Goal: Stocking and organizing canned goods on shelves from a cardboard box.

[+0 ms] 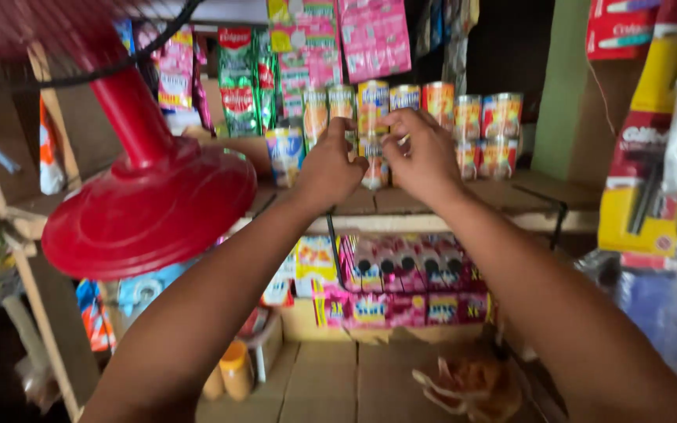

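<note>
Both my arms reach up to a wooden shelf [464, 205] stacked with small tin cans [468, 117] in two tiers. My left hand [329, 168] is closed around a can in the lower row, which is mostly hidden by the fingers. My right hand [421, 153] pinches the top of a can [374, 168] between the two hands, fingers curled at the upper row's base. A blue and white can [285, 153] stands just left of my left hand.
A red fan base and stem [146, 207] fill the left foreground. Green and pink sachet strips [240, 78] hang behind the cans. Pink packets [405, 282] sit on the shelf below. Carded razors [640, 149] hang at right. A crumpled bag [468, 384] lies on the lower boards.
</note>
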